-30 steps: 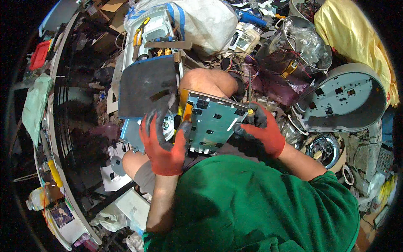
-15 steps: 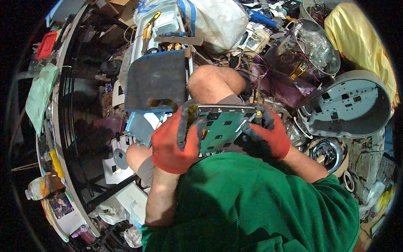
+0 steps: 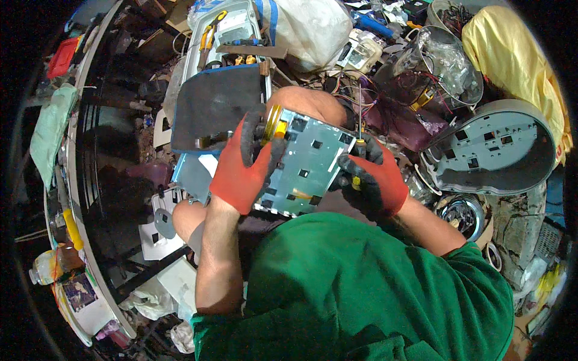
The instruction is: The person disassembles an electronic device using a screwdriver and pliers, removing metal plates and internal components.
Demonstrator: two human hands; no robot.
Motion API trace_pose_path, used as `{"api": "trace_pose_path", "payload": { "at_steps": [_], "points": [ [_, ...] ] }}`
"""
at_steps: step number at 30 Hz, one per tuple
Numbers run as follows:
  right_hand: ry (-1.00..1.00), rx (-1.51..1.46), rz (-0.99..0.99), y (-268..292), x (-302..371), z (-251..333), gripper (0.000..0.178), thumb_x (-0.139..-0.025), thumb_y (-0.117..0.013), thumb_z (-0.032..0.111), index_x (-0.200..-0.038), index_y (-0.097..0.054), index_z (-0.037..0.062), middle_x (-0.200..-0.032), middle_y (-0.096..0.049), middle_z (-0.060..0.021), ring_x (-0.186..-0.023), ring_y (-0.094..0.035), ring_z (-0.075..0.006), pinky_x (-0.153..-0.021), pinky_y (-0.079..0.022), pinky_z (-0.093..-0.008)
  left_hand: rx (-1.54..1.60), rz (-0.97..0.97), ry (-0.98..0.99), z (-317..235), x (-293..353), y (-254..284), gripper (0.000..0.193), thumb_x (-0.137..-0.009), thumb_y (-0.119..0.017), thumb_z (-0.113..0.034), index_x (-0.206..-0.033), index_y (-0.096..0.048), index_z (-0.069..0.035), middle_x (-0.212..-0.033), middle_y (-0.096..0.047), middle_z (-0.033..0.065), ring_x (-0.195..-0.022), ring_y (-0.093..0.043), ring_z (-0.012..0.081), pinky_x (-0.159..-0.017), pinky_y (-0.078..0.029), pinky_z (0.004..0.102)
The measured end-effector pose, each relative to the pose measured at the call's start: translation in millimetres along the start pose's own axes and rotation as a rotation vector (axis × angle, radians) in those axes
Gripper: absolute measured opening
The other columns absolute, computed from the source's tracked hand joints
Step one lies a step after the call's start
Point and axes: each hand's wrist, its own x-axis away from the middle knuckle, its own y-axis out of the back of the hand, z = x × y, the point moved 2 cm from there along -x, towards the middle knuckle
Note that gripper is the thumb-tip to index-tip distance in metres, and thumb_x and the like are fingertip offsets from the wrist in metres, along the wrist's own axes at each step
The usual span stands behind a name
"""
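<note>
A flat grey-green panel (image 3: 304,157) with dark square patches is tilted up in front of my green shirt. My left hand (image 3: 238,174), in a red and black glove, is closed on its left edge, thumb across the face. Amber ribbon-like strips (image 3: 274,124) stick out at the panel's upper left corner. Beside the right edge, my gloved right hand (image 3: 385,180) is closed round a screwdriver (image 3: 357,180) with a yellow and black handle, its thin shaft pointing away from me. Whether the right thumb tip touches the panel I cannot tell.
A dark mat (image 3: 211,108) lies beyond my left hand, below a grey tray (image 3: 241,18) with yellow-handled pliers (image 3: 211,36). To the right are a grey rounded housing (image 3: 512,141), a clear bucket (image 3: 448,66) of plastic scraps and a yellow sack (image 3: 512,54). A long dark frame runs along the left.
The panel has tipped so its broad face shows more fully, and its amber strips have come into view. My left hand has shifted up and left; the right stays by the edge with the screwdriver.
</note>
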Motion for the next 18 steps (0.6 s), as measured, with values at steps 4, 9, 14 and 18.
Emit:
{"api": "trace_pose_path", "payload": {
  "at_steps": [4, 9, 14, 18],
  "points": [
    [0.019, -0.067, -0.030, 1, 0, -3, 0.021, -0.093, -0.066, 0.010, -0.111, -0.057, 0.0072, -0.086, -0.067, -0.0055, -0.068, -0.066, -0.0162, -0.056, -0.054, -0.0310, -0.689, -0.378, -0.274, 10, 12, -11, 0.063, -0.089, -0.070, -0.018, -0.142, -0.044, 0.002, -0.129, -0.056, 0.0288, -0.119, -0.056, 0.0430, -0.104, -0.044, 0.0451],
    [-0.002, -0.119, -0.051, -8, 7, 10, 0.025, -0.091, -0.068, 0.010, -0.112, -0.056, 0.0044, -0.083, -0.065, -0.0043, -0.065, -0.063, -0.0142, -0.055, -0.054, -0.0290, -0.401, -0.412, -0.061, 13, 40, -9, 0.055, -0.085, -0.075, -0.026, -0.128, -0.054, 0.002, -0.120, -0.061, 0.0270, -0.113, -0.059, 0.0430, -0.097, -0.047, 0.0456],
    [-0.004, -0.104, -0.008, -2, 4, 3, 0.023, -0.092, -0.067, 0.011, -0.112, -0.056, 0.0049, -0.087, -0.065, -0.0054, -0.067, -0.063, -0.0147, -0.058, -0.055, -0.0318, -0.301, -0.127, 0.270, -14, 32, -6, 0.041, -0.080, -0.080, -0.023, -0.108, -0.063, 0.001, -0.094, -0.071, 0.0165, -0.091, -0.068, 0.0356, -0.082, -0.052, 0.0445],
    [0.012, -0.101, 0.025, 6, 3, 0, 0.025, -0.095, -0.065, 0.013, -0.116, -0.054, 0.0059, -0.094, -0.065, -0.0060, -0.074, -0.064, -0.0165, -0.061, -0.056, -0.0344, 0.214, -0.011, 0.362, 24, 24, -14, 0.045, -0.081, -0.080, -0.028, -0.109, -0.062, 0.002, -0.089, -0.072, 0.0162, -0.079, -0.068, 0.0284, -0.072, -0.053, 0.0391]
  ]
}}
